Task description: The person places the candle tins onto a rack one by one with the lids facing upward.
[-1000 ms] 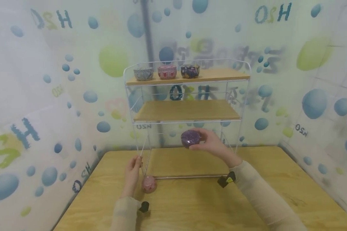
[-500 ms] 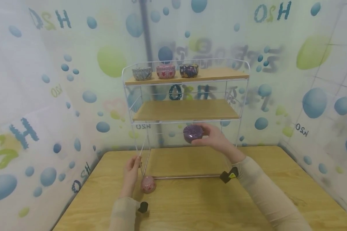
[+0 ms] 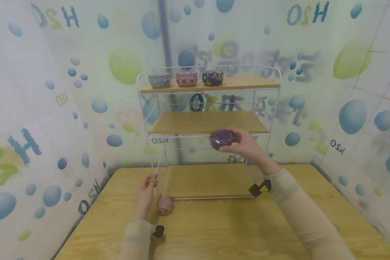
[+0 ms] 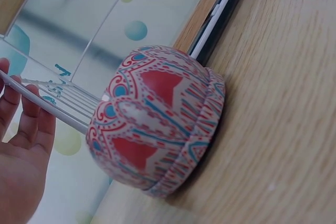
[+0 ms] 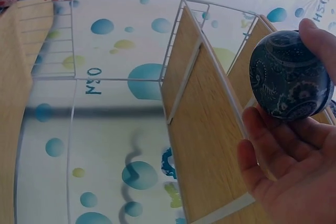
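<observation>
My right hand [image 3: 247, 145] grips a round dark purple patterned tin [image 3: 221, 139] between thumb and fingers, in front of the middle shelf's edge. In the right wrist view the same tin [image 5: 289, 74] looks dark blue with pale swirls, and the fingers [image 5: 283, 150] lie under it. With thumb and fingertips my left hand [image 3: 146, 189] holds the white wire post [image 4: 47, 103] at the rack's lower left. A pink tin [image 3: 165, 206] with red and blue patterns sits on the table by that post, its banded rim downward in the left wrist view.
The white wire rack [image 3: 142, 108] has three wooden shelves. On the top shelf [image 3: 247, 83] stand a grey tin [image 3: 160, 81], a red-and-pink tin [image 3: 186, 79] and a dark floral tin [image 3: 212, 78]. Below are the middle shelf [image 3: 208, 122], the bottom shelf [image 3: 208, 180] and the wooden table [image 3: 214, 231].
My right hand has raised the purple tin and moved it slightly right, from below the middle shelf to its front edge. The left hand keeps its hold on the post.
</observation>
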### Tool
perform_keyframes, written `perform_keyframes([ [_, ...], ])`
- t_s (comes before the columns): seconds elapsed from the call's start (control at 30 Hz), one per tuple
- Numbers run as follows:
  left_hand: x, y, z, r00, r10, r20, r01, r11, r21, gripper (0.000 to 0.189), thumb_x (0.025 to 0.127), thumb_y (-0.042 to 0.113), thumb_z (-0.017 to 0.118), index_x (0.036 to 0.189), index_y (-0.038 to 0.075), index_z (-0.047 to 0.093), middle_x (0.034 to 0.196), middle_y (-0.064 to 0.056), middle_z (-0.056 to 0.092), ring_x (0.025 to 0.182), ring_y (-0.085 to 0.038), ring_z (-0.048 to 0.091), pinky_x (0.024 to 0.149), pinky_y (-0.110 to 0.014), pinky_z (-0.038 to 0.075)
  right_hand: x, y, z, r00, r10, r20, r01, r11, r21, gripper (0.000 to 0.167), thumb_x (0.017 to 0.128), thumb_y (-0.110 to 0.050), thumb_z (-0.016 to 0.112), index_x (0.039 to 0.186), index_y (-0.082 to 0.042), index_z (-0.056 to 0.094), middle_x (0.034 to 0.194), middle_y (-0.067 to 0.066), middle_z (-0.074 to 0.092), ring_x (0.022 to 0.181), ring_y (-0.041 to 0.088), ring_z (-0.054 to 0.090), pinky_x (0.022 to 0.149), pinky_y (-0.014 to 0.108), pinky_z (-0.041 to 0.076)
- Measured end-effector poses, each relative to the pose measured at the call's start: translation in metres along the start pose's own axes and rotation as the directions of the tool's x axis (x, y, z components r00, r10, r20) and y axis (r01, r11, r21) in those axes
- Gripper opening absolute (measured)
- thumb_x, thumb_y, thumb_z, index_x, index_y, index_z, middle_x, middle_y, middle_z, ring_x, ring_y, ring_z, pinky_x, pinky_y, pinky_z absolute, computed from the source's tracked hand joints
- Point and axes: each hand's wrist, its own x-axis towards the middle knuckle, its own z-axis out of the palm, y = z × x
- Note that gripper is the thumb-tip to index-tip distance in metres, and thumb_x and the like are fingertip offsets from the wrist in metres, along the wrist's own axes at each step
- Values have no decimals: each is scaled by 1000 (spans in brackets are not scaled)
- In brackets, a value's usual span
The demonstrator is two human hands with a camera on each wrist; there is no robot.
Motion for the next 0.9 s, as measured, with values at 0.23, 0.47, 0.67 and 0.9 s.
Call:
perform_keyframes([
  [0.23, 4, -10, 1, 1000, 8, -14, -9, 1000, -22, 30, 103, 15, 47, 113, -11, 57, 112, -29, 59, 99, -35, 58, 80, -21, 47, 3, -14, -7, 1000, 2, -27, -3, 999, -34, 60, 77, -6, 80, 131, 2, 53, 120, 18, 61, 101, 29, 61, 88, 41, 51],
  [0.47, 12, -32, 1, 999, 18, -38, -17, 1000, 11, 35, 103, 26, 48, 114, -6, 59, 113, -26, 60, 99, -32, 60, 82, -24, 47, 5, -25, -12, 999, 2, -50, -6, 997, -80, 61, 76, -8, 82, 130, 1, 55, 121, 17, 62, 101, 29, 61, 87, 43, 50],
  [0.67, 11, -30, 2, 999, 6, -40, -5, 1000, 16, 34, 103, 25, 48, 116, -5, 59, 110, -19, 62, 93, -18, 60, 82, -24, 47, 10, -28, -18, 997, -45, -56, 43, 998, -45, 58, 78, -3, 79, 129, 4, 54, 122, 19, 60, 101, 27, 62, 84, 32, 53],
  [0.9, 13, -32, 1, 1000, -9, -23, 10, 1000, 15, 34, 103, 24, 47, 118, -5, 58, 115, -21, 60, 99, -27, 60, 84, -28, 46, 16, -37, -29, 997, 4, -83, -7, 1000, -30, 60, 81, -7, 77, 134, 2, 51, 126, 19, 57, 105, 28, 61, 82, 27, 54],
])
